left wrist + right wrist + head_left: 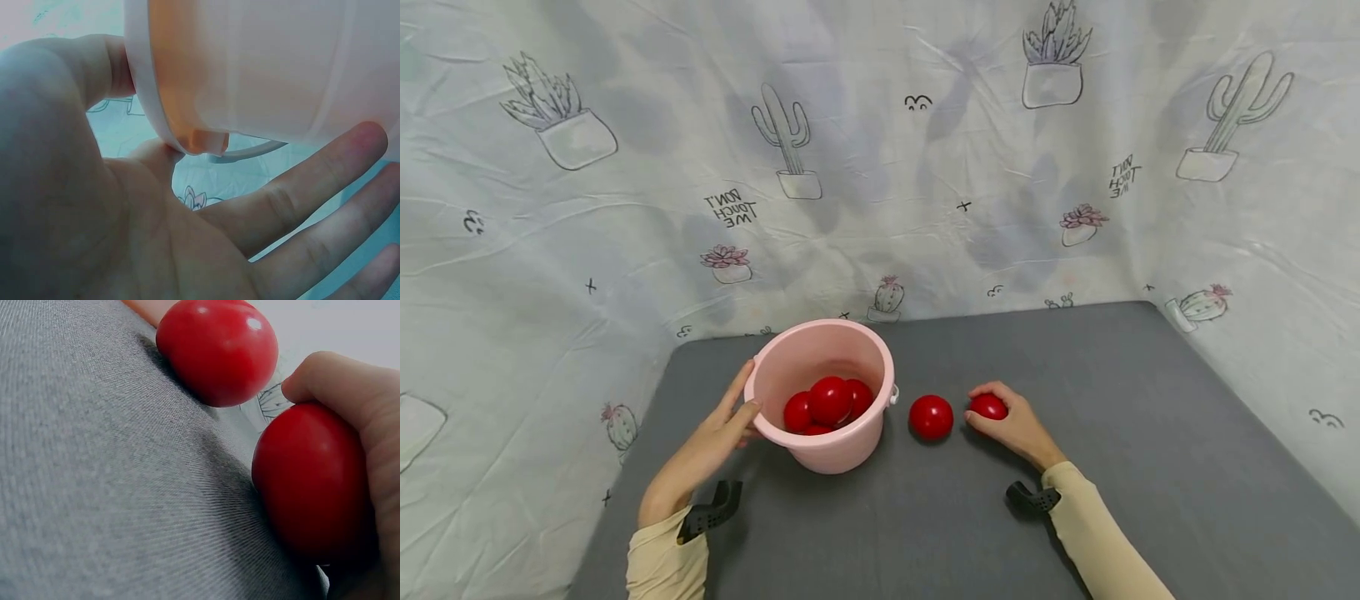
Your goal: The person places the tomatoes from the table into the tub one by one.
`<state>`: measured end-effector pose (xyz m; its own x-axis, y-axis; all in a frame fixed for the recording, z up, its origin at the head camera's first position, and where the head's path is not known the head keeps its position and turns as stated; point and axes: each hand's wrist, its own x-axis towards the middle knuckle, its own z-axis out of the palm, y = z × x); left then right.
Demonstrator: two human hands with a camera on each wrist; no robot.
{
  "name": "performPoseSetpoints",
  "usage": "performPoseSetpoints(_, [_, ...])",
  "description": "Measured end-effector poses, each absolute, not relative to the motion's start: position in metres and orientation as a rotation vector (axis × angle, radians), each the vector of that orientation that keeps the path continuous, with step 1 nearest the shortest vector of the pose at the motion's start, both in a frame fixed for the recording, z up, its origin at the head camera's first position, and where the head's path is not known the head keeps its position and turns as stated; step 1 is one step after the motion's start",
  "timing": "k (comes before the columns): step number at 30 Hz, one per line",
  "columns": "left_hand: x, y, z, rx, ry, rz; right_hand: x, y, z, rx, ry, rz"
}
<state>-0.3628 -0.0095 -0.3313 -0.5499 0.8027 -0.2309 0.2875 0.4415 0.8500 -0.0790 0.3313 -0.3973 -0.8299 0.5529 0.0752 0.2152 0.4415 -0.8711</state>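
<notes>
A pink bucket [842, 454] stands on the grey table, with several red tomatoes [831, 401] inside. My left hand [722, 437] holds its left rim by thumb and forefinger. In the left wrist view, the other fingers [300, 200] stretch out beneath the bucket's wall [269, 69]. My right hand [1018, 425] curls round a tomato [988, 407] on the table, right of the bucket. The right wrist view shows the thumb or a finger over that tomato [312, 481]. Another tomato [931, 417] lies between the bucket and my right hand.
The grey table [1120, 417] reaches back to a white cloth [880, 167] printed with cacti, which hangs at the back and both sides. A white handle fixing [893, 395] sticks out from the bucket's right rim. Black straps [711, 510] sit at both wrists.
</notes>
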Motion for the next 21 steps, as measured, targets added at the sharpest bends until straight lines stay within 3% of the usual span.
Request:
performPoseSetpoints(10, [-0.366, -0.008, -0.335, 0.892, 2.047, 1.059, -0.084, 0.352, -0.424, -0.678, -2.315, 1.328])
performPoseSetpoints(21, [-0.377, -0.004, -0.333, 0.906, 2.044, 1.061, -0.108, 0.352, -0.367, -0.622, -2.208, 1.348])
